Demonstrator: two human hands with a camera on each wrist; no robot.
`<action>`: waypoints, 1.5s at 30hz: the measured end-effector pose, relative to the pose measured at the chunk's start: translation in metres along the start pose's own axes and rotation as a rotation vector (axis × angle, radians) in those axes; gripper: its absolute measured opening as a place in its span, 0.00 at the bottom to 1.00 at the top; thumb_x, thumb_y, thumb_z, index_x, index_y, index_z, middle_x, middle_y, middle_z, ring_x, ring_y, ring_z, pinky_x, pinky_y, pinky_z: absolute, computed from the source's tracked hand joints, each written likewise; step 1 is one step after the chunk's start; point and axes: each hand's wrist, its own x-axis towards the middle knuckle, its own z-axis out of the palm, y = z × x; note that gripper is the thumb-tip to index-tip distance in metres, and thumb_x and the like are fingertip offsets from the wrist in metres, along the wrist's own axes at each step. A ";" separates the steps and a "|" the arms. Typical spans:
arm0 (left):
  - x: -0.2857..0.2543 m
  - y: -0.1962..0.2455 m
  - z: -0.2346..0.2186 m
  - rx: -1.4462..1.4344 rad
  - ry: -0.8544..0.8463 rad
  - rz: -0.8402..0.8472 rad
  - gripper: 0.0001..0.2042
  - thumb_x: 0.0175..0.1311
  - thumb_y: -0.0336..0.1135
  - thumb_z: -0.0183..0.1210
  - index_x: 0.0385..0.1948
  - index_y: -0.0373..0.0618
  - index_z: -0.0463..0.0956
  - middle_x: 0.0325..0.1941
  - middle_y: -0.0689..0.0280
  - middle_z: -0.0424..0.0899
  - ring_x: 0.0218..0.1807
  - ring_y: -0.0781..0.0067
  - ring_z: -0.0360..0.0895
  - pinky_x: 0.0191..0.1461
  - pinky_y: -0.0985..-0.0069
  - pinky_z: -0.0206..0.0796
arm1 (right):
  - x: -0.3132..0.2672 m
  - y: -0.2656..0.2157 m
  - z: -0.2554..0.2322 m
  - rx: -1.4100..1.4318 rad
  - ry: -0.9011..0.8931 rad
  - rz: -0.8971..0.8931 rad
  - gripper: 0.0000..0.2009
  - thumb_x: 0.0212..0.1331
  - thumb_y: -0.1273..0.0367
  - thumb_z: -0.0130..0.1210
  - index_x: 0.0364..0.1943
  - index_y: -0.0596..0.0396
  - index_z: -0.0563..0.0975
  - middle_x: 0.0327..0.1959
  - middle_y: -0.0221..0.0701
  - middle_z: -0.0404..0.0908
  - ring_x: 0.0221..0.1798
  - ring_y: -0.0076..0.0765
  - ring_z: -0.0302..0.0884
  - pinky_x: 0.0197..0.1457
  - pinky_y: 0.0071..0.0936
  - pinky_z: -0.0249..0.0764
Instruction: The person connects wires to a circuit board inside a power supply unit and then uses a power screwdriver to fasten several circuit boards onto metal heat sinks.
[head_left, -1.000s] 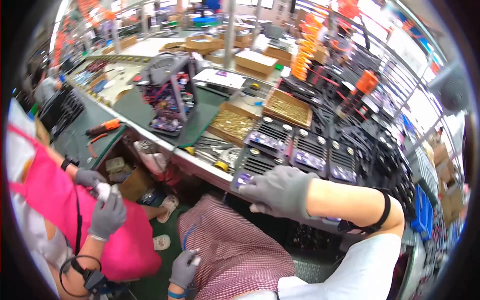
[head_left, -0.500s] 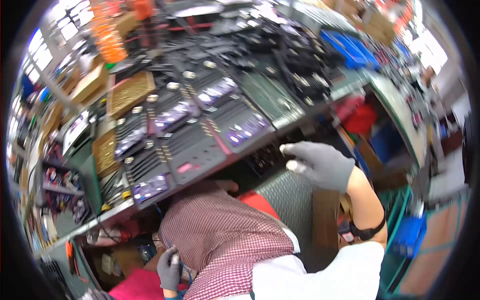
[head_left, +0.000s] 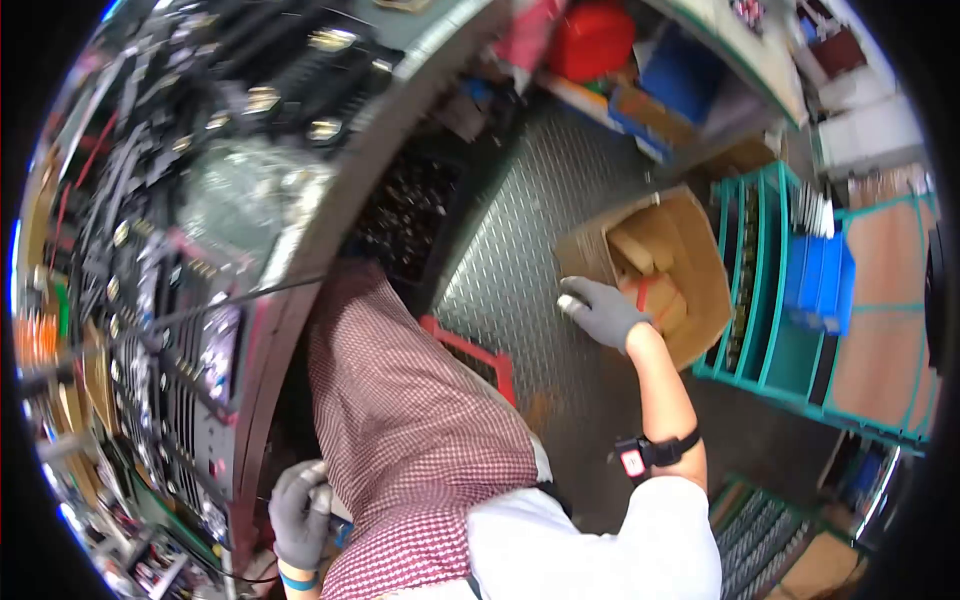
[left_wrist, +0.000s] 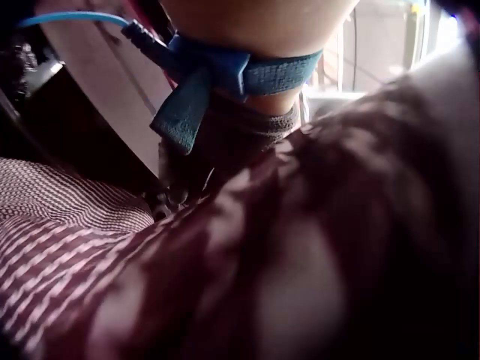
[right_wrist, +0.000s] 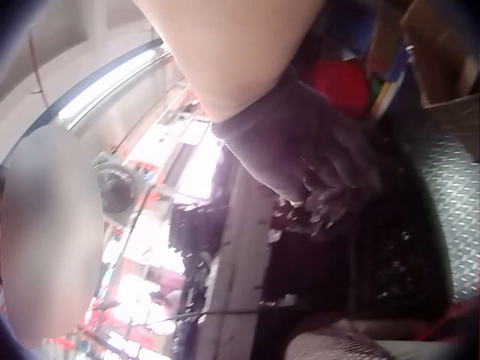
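The bare right forearm (head_left: 662, 390) extends toward the far right, its grey-gloved right hand (head_left: 604, 314) holding relaxed fingers leftward. The grey-gloved left hand (head_left: 299, 515) is low at near left, fingers loosely bent.

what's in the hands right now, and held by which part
Apparently nothing: the gloved right hand, near the cardboard box in the head view, shows no object, nor does the loosely curled left hand.
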 end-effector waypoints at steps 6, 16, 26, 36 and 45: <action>0.116 0.048 0.002 0.403 0.031 0.164 0.14 0.63 0.33 0.55 0.49 0.38 0.75 0.53 0.50 0.75 0.53 0.52 0.73 0.57 0.62 0.64 | -0.018 0.123 0.078 0.190 -0.398 0.584 0.25 0.62 0.53 0.48 0.60 0.47 0.71 0.60 0.44 0.72 0.61 0.51 0.70 0.63 0.39 0.66; 0.253 0.053 0.054 1.172 0.234 0.285 0.36 0.64 0.52 0.55 0.68 0.43 0.53 0.72 0.45 0.52 0.71 0.41 0.53 0.70 0.53 0.50 | 0.047 0.200 0.296 0.496 -0.319 0.683 0.22 0.58 0.53 0.54 0.51 0.52 0.77 0.48 0.43 0.80 0.51 0.44 0.78 0.55 0.37 0.71; 0.275 0.003 0.036 0.814 0.420 -0.083 0.38 0.63 0.42 0.59 0.69 0.37 0.46 0.67 0.48 0.60 0.64 0.48 0.64 0.67 0.58 0.57 | 0.167 0.187 0.420 0.180 -0.401 0.668 0.20 0.62 0.56 0.47 0.55 0.43 0.76 0.69 0.35 0.61 0.67 0.49 0.62 0.67 0.48 0.59; 0.326 0.007 0.063 1.877 0.219 0.178 0.43 0.61 0.63 0.47 0.60 0.23 0.55 0.48 0.41 0.74 0.39 0.47 0.78 0.37 0.63 0.74 | 0.225 0.197 0.453 -0.027 -0.753 0.631 0.27 0.63 0.54 0.44 0.66 0.43 0.65 0.74 0.24 0.49 0.77 0.41 0.40 0.75 0.50 0.40; 0.303 -0.002 0.059 1.606 0.263 0.024 0.38 0.61 0.55 0.55 0.61 0.29 0.57 0.55 0.43 0.71 0.50 0.44 0.75 0.48 0.59 0.71 | 0.227 0.177 0.420 -0.144 -0.431 0.494 0.19 0.62 0.58 0.47 0.53 0.46 0.77 0.62 0.28 0.69 0.67 0.43 0.61 0.69 0.56 0.50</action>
